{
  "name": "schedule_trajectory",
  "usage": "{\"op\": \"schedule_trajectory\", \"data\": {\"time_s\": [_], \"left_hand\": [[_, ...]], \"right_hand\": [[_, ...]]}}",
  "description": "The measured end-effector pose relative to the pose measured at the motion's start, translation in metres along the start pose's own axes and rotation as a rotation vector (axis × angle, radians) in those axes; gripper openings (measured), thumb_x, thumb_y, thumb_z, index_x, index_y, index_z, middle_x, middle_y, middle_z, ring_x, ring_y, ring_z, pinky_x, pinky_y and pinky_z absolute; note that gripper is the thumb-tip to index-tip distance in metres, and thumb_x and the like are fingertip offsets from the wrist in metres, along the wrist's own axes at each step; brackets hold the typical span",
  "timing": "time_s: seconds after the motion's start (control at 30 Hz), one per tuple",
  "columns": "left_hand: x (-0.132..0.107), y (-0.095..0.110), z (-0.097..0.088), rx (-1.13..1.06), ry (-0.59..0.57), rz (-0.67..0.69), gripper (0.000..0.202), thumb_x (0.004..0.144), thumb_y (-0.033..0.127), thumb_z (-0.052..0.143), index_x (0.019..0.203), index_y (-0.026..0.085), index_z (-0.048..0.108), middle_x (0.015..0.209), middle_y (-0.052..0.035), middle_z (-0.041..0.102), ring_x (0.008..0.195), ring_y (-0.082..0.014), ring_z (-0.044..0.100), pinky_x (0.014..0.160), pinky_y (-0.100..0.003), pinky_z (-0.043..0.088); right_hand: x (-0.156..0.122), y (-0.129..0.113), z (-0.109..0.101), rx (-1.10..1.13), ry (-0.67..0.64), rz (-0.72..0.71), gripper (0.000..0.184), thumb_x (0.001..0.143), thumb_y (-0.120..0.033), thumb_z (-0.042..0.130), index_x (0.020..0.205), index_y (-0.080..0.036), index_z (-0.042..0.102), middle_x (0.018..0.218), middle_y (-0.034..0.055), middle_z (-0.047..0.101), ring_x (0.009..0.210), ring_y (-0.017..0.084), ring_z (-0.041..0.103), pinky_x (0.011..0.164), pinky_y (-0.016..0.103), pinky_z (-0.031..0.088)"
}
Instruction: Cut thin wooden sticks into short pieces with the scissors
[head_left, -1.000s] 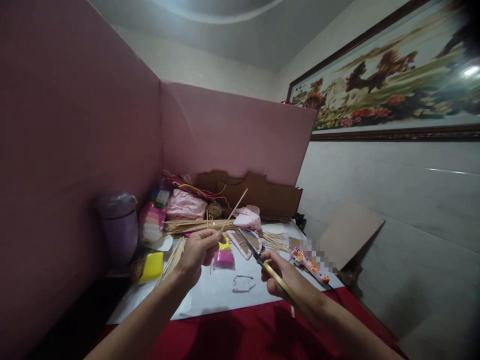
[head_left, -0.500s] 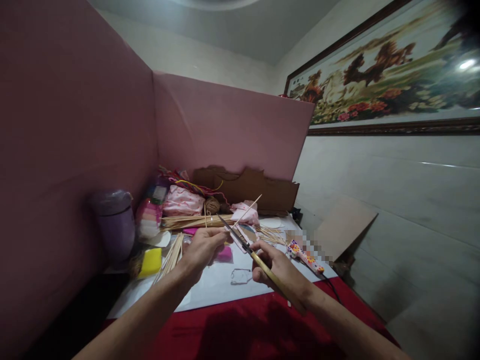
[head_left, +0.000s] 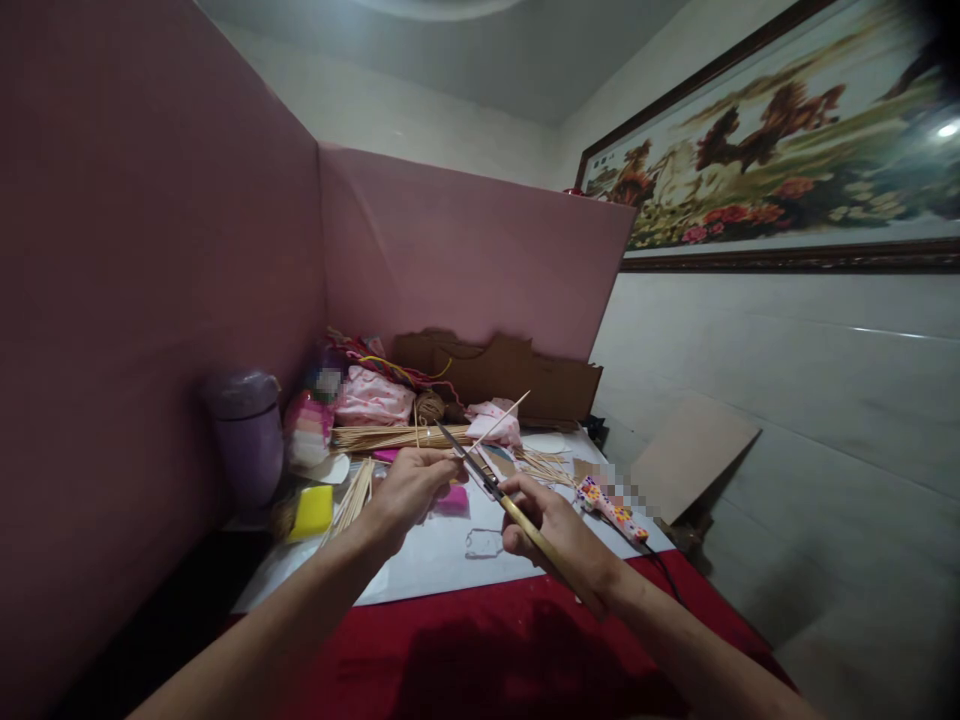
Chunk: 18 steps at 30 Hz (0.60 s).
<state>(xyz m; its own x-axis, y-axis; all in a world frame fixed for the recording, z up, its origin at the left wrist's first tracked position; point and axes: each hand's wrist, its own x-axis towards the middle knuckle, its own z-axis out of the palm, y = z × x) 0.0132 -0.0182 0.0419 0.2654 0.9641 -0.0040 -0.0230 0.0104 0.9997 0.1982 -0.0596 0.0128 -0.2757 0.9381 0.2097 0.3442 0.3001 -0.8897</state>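
My left hand [head_left: 412, 492] is closed, pinching the near end of a thin wooden stick [head_left: 511, 409] that slants up to the right. In my right hand [head_left: 553, 528] is a pair of scissors [head_left: 534, 538] with long yellowish handles, my fingers wrapped round them. The dark blades point up and left and cross the stick close to my left fingertips. Whether the blades touch the stick I cannot tell. Beneath the hands, a pink packet [head_left: 452, 501] and a small drawn outline [head_left: 484, 544] lie on the white sheet [head_left: 420, 575].
Bundles of wooden sticks [head_left: 375, 438] lie at the back and left, by a yellow block [head_left: 312, 511]. A lilac bin [head_left: 249, 445] stands left. Twine [head_left: 430, 407] and brown cardboard [head_left: 495, 370] are behind. A flower-patterned glue gun [head_left: 613, 510] with a black cable lies right.
The view has shifted slightly, so the table's things appear a little further right. Both hands keep their hold on the stick and the scissors, almost in the same place.
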Motion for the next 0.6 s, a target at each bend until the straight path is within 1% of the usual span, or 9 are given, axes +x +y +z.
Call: {"op": "schedule_trajectory", "data": {"time_s": [0.07, 0.13, 0.23, 0.33, 0.4, 0.47, 0.6], "left_hand": [[-0.001, 0.001, 0.001, 0.021, 0.005, 0.017, 0.018, 0.066, 0.027, 0.057, 0.057, 0.013, 0.063, 0.037, 0.0074, 0.029, 0.034, -0.0040, 0.017, 0.037, -0.022, 0.008], [-0.002, 0.000, 0.001, 0.050, -0.005, 0.087, 0.021, 0.067, 0.028, 0.057, 0.054, 0.013, 0.061, 0.038, 0.0069, 0.030, 0.036, -0.0046, 0.020, 0.038, -0.022, 0.011], [-0.001, -0.005, -0.001, 0.114, -0.035, 0.239, 0.026, 0.069, 0.031, 0.056, 0.051, 0.012, 0.057, 0.045, 0.0044, 0.038, 0.043, -0.0059, 0.027, 0.043, -0.021, 0.018], [-0.001, -0.011, -0.002, 0.246, -0.028, 0.355, 0.029, 0.075, 0.032, 0.050, 0.057, 0.012, 0.059, 0.052, 0.0025, 0.045, 0.050, -0.0079, 0.034, 0.049, -0.022, 0.025], [-0.002, -0.014, -0.003, 0.394, 0.017, 0.422, 0.030, 0.079, 0.032, 0.046, 0.061, 0.013, 0.061, 0.054, 0.0021, 0.048, 0.052, -0.0092, 0.038, 0.051, -0.022, 0.026], [-0.004, -0.017, -0.002, 0.580, 0.086, 0.488, 0.029, 0.081, 0.029, 0.044, 0.063, 0.014, 0.060, 0.054, 0.0019, 0.049, 0.053, -0.0099, 0.040, 0.052, -0.023, 0.026], [-0.005, -0.024, 0.001, 0.903, 0.279, 0.615, 0.021, 0.084, 0.022, 0.045, 0.074, 0.015, 0.061, 0.057, 0.0003, 0.055, 0.052, -0.0110, 0.045, 0.053, -0.024, 0.027]], "right_hand": [[-0.001, -0.002, 0.002, 0.011, 0.022, 0.016, 0.045, 0.064, -0.049, 0.070, 0.091, -0.019, 0.050, 0.060, -0.0039, 0.053, 0.048, 0.007, 0.040, 0.044, 0.019, 0.033], [-0.003, -0.004, 0.004, 0.033, 0.046, 0.038, 0.043, 0.064, -0.048, 0.070, 0.089, -0.018, 0.051, 0.060, -0.0031, 0.056, 0.047, 0.007, 0.041, 0.043, 0.019, 0.033], [-0.006, -0.006, 0.006, 0.066, 0.055, 0.063, 0.040, 0.063, -0.045, 0.072, 0.084, -0.018, 0.051, 0.059, -0.0022, 0.059, 0.048, 0.008, 0.047, 0.044, 0.019, 0.035], [-0.007, -0.004, 0.008, 0.089, 0.055, 0.072, 0.037, 0.062, -0.039, 0.074, 0.083, -0.018, 0.052, 0.059, -0.0018, 0.062, 0.053, 0.011, 0.055, 0.049, 0.021, 0.041], [-0.007, -0.002, 0.010, 0.105, 0.064, 0.072, 0.037, 0.061, -0.036, 0.075, 0.084, -0.018, 0.053, 0.060, -0.0014, 0.064, 0.056, 0.013, 0.058, 0.053, 0.022, 0.044], [-0.007, 0.001, 0.011, 0.129, 0.070, 0.068, 0.039, 0.060, -0.036, 0.076, 0.086, -0.018, 0.052, 0.060, -0.0013, 0.065, 0.057, 0.014, 0.059, 0.055, 0.024, 0.045], [-0.007, 0.002, 0.012, 0.125, 0.108, 0.067, 0.039, 0.059, -0.039, 0.076, 0.083, -0.018, 0.054, 0.056, -0.0029, 0.061, 0.054, 0.013, 0.057, 0.051, 0.023, 0.043]]}}
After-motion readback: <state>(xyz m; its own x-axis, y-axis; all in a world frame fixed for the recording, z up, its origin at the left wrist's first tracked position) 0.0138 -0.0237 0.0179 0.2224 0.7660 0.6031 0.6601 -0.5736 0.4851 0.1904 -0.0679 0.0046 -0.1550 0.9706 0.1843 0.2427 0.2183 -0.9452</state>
